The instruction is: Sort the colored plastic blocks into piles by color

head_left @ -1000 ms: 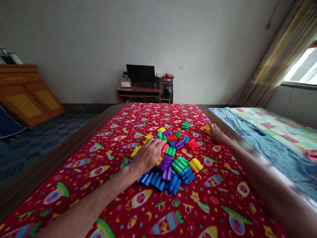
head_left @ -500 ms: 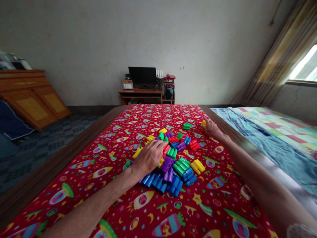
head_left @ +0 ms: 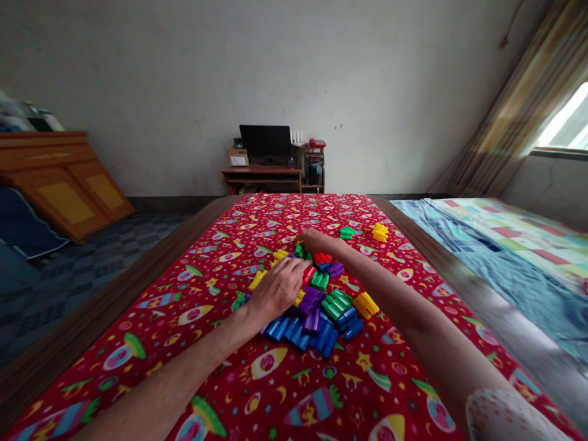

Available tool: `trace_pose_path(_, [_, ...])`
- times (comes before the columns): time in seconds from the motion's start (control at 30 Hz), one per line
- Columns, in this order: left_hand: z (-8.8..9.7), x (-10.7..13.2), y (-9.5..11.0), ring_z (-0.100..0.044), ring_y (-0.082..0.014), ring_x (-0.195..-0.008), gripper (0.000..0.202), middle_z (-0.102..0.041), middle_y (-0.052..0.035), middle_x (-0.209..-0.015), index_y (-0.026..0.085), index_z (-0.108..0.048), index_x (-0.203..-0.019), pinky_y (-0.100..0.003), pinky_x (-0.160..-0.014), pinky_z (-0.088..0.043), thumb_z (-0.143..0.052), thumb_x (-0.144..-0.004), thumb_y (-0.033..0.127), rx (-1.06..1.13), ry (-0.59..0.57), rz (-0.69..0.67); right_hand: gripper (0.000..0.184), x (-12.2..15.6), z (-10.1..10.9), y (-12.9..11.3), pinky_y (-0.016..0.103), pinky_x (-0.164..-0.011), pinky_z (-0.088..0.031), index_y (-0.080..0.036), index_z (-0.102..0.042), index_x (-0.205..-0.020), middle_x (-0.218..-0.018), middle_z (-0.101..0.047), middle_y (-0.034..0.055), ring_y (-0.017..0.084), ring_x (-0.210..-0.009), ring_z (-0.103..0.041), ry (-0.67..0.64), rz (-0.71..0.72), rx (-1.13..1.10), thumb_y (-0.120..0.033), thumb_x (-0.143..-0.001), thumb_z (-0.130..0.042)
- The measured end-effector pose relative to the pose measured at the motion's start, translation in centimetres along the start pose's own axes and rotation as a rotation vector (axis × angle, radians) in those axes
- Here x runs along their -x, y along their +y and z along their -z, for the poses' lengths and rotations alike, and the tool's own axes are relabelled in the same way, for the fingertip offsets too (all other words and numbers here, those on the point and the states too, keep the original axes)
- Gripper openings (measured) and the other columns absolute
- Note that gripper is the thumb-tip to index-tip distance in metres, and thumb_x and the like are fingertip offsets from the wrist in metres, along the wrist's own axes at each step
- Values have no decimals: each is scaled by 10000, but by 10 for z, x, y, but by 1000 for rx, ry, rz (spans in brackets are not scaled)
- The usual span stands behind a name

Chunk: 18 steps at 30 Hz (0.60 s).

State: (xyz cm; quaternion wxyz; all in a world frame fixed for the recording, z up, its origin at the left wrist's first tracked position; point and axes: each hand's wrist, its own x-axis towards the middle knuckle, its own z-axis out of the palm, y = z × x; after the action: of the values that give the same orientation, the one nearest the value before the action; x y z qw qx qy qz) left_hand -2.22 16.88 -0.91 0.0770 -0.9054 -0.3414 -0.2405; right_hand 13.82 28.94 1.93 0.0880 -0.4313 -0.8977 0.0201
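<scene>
A pile of plastic building blocks (head_left: 337, 303), shaped like joined tubes in blue, green, purple, red and yellow, lies before me. My left hand (head_left: 287, 278) rests on the pile's left part, fingers bent and close together; their tips are hidden, by a red block (head_left: 309, 275). My right hand (head_left: 316, 239) reaches across to the pile's far edge, its bent fingers at a small yellow block (head_left: 299, 244), seen only in part. Beyond the pile, to the right, a green block (head_left: 346, 233) and a yellow block (head_left: 379, 232) lie apart on the cloth.
The blocks lie on a red patterned cloth (head_left: 266, 367) over a dark wooden table (head_left: 179, 231). A bed (head_left: 487, 257) adjoins the table's right side. By the far wall stands a desk (head_left: 261, 171) with a monitor (head_left: 265, 142); a wooden cabinet (head_left: 68, 184) is at left.
My right hand has let go of the yellow block at the far right and swung left to the pile's far edge. My left hand has stayed in place on the pile.
</scene>
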Motion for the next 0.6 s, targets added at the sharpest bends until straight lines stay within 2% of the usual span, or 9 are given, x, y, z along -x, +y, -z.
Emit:
trace_pose_path(0.1, [-1,0,0,-575,-240,-1071,362,-637,-111,-1131,143,-559,-1253,-418,-952,-494,-344,-962,139,9,7,-1,327,2,-6,1,233,-754,-434,-116,-714,-1026,-959,-720,105,166,-846,-606,65,-48,4,-40,-755,-548])
trace_pose_path(0.23, [-3,1,-1,-572,-246,-1074,359,-636,-120,-1145,136,-564,-1246,-433,-951,-494,-343,-963,146,7,18,-18,238,36,6,23,230,-647,-375,-93,-710,-902,-817,-691,87,145,-717,-552,196,-182,19,-149,-835,-488])
trace_pose_path(0.3, [-3,1,-2,-575,-247,-1073,357,-641,-123,-1144,122,-562,-1242,-431,-952,-497,-340,-962,142,9,18,-23,242,61,17,43,228,-602,-340,-101,-699,-815,-715,-656,56,125,-643,-515,283,-290,19,-172,-838,-469])
trace_pose_path(0.4, [-3,0,-2,-579,-243,-1072,355,-646,-116,-1141,118,-557,-1241,-420,-962,-497,-345,-956,129,11,20,-16,223,105,31,84,238,-594,-334,-109,-686,-735,-661,-634,47,124,-615,-508,414,-534,16,-193,-803,-491])
trace_pose_path(0.5, [-3,0,-1,-581,-242,-1074,356,-645,-111,-1144,126,-558,-1240,-423,-970,-496,-351,-951,122,11,19,-4,270,144,35,122,266,-610,-367,-115,-713,-799,-732,-678,88,161,-660,-553,518,-784,-14,-215,-808,-462])
trace_pose_path(0.6, [-1,-1,0,-581,-246,-1075,355,-646,-114,-1142,123,-566,-1228,-432,-973,-497,-342,-954,126,11,11,-3,312,169,29,142,301,-637,-403,-104,-730,-858,-783,-704,137,209,-707,-595,532,-890,-26,-195,-801,-437])
